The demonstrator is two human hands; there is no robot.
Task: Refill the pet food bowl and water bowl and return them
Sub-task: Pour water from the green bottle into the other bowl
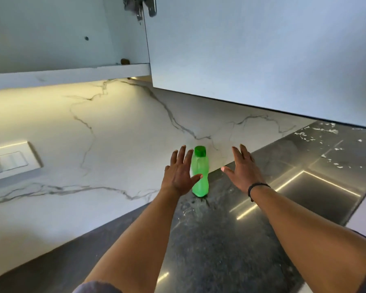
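Note:
A green plastic bottle (200,174) with a green screw cap stands upright on the dark stone counter (209,240), against the white marble backsplash. My left hand (181,172) is spread open just left of the bottle, its thumb overlapping the bottle's lower part in view; I cannot tell if it touches. My right hand (242,169) is open a short way to the right of the bottle, apart from it, with a black band on the wrist. No pet bowl is in view.
An open wall cabinet (68,49) hangs above at the left, with its door (262,60) swung out over the counter at the right. A switch plate (9,163) sits on the backsplash at the left. A steel surface (304,193) adjoins the counter at the right.

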